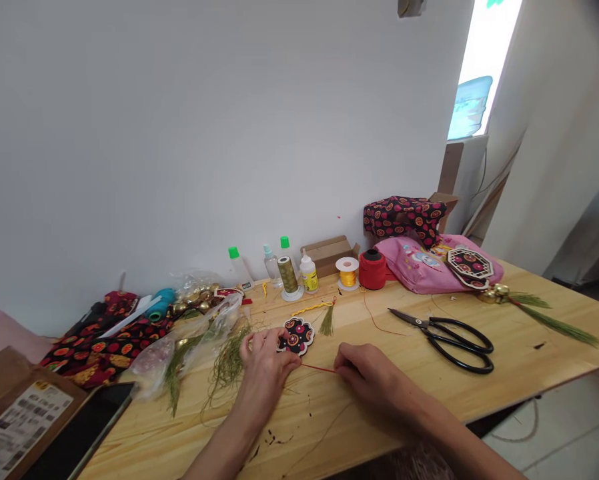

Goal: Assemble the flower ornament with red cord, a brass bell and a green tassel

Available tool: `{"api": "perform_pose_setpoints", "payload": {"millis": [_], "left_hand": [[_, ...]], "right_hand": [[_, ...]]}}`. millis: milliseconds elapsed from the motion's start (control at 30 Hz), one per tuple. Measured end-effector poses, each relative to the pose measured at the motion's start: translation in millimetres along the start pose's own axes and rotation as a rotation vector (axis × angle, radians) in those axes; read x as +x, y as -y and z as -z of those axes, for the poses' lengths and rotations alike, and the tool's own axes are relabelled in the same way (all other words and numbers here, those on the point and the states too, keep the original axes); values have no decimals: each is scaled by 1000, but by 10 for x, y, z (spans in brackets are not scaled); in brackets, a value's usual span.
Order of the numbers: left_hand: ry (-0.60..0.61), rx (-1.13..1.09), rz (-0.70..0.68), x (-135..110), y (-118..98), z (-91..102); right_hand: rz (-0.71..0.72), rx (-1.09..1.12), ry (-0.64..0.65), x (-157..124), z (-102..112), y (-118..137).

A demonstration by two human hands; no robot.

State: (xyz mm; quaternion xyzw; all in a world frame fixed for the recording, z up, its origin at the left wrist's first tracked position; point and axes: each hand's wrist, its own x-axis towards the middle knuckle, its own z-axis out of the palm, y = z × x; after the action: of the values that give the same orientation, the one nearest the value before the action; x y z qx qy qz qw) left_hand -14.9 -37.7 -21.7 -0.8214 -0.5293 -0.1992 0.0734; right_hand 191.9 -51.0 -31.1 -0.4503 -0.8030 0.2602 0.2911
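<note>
A flower-shaped ornament (298, 335) with dark patterned fabric and a pale scalloped rim lies on the table under the fingers of my left hand (268, 360), which is closed on its lower left edge. From there a red cord (319, 368) runs to the right. My right hand (362, 368) is closed in a fist around the cord's other end, so the cord is pulled straight between both hands. Whether my left fingers also pinch the cord is hard to make out. Green tassel threads (227, 363) lie loose beside my left hand.
Black-handled scissors (459, 343) lie right of my right hand. Behind stand a red thread spool (372, 270), a yellow cord spool (347, 273), a glue bottle (309, 273) and a green thread cone (287, 277). A phone (87, 433) and a cardboard box (24, 413) sit at left.
</note>
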Motion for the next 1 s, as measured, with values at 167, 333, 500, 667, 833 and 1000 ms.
{"api": "perform_pose_setpoints", "payload": {"millis": [167,333,500,667,833,1000], "left_hand": [[10,5,-25,5,39,-19],[8,-42,-62,17,38,-56],[88,-277,-40,-15,195,-82],[145,-376,-56,-39,303,-82],[138,-331,-191,72,296,-148],[176,-329,-256,188,366,-214]], "right_hand": [[-61,12,-27,-263,188,-39],[-29,65,-36,-504,246,37],[15,130,-96,-550,185,33],[105,175,-79,-529,132,30],[162,211,-89,-556,121,105],[114,198,-59,-602,86,43]]}}
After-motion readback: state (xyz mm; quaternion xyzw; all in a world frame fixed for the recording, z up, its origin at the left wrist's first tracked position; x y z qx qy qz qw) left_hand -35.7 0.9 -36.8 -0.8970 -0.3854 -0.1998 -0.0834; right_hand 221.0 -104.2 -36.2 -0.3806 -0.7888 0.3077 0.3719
